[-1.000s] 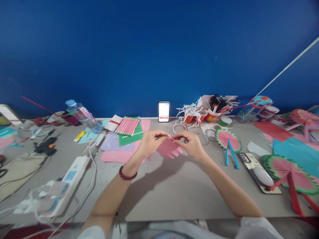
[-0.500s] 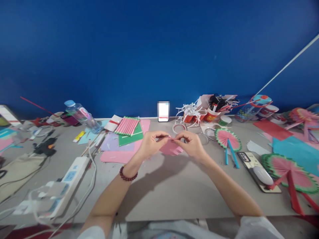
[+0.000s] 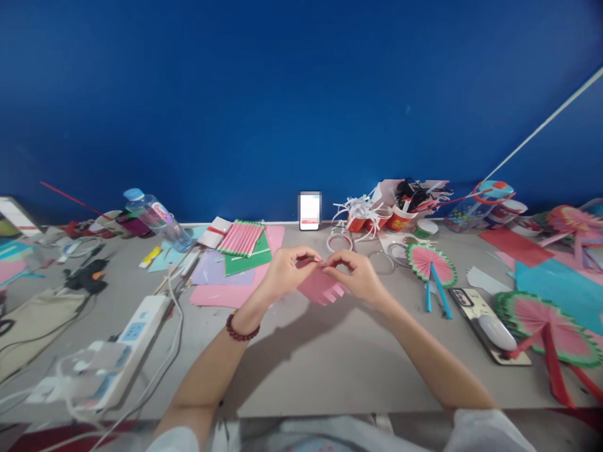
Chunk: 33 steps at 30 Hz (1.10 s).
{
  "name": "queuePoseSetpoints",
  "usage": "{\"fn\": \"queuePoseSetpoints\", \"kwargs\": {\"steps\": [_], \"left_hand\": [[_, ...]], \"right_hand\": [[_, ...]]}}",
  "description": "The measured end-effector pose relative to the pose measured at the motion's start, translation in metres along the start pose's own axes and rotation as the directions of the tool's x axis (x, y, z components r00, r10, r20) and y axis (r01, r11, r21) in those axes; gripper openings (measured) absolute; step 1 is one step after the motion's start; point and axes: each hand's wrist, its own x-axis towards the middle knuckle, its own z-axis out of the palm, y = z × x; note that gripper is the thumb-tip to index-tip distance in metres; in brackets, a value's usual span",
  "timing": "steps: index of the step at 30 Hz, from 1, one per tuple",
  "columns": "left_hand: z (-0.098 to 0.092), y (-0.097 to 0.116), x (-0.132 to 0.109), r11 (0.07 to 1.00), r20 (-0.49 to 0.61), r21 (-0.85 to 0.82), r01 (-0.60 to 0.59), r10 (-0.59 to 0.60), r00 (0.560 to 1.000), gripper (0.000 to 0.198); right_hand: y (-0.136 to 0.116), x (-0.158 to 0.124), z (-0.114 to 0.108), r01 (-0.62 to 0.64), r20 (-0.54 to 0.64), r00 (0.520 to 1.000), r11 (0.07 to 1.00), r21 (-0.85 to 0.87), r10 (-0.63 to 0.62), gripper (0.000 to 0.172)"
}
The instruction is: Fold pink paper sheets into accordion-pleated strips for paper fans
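A pink pleated paper [image 3: 321,289] hangs between my two hands above the grey table, its lower edge stepped in folds. My left hand [image 3: 293,271], with a dark red bead bracelet on the wrist, pinches the paper's top edge between thumb and index finger. Close beside it, my right hand [image 3: 353,273] pinches the same edge, the fingertips of both hands nearly touching. The upper part of the paper is partly hidden by the fingers. A pink pleated strip with green edges [image 3: 242,238] lies on green paper [image 3: 249,260] to the left of my hands.
A phone [image 3: 309,211] stands upright by the blue wall. Left are a bottle [image 3: 157,216] and a power strip [image 3: 134,345] with cables. Right are cups [image 3: 399,220] of tools, paper fans [image 3: 431,260] and a mouse [image 3: 497,331] on a phone.
The pink paper has tilted, its folded lower edge now hanging slightly lower and its left side showing more. My fingertips have shifted slightly along the top edge; both hands still grip it.
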Motion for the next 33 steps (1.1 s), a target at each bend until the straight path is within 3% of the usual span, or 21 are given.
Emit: {"fn": "queuePoseSetpoints", "kwargs": {"steps": [7,10,27,30,33], "left_hand": [[-0.008,-0.011,0.008,0.985,-0.077,-0.166,0.048,-0.062,0.995,0.011],[-0.015,-0.017,0.014,0.967,-0.077,-0.246,0.072,-0.093,0.993,0.016],[-0.017,-0.015,0.015,0.941,-0.043,-0.330,0.078,-0.098,0.994,0.022],[-0.023,-0.014,0.015,0.957,-0.034,-0.286,0.056,-0.069,0.997,0.022],[-0.033,-0.014,0.014,0.985,0.047,-0.168,0.042,-0.035,0.998,0.018]], "right_hand": [[0.010,0.006,-0.008,-0.222,0.173,0.964,0.971,0.092,0.204,0.023],[0.016,0.008,-0.008,-0.271,0.217,0.948,0.947,0.171,0.232,0.032],[0.015,0.008,-0.005,-0.310,0.110,0.950,0.931,0.191,0.293,0.029],[0.013,0.010,-0.004,-0.269,0.091,0.962,0.951,0.155,0.257,0.027],[0.006,0.016,-0.003,-0.164,0.106,0.982,0.985,0.058,0.157,0.024]]}}
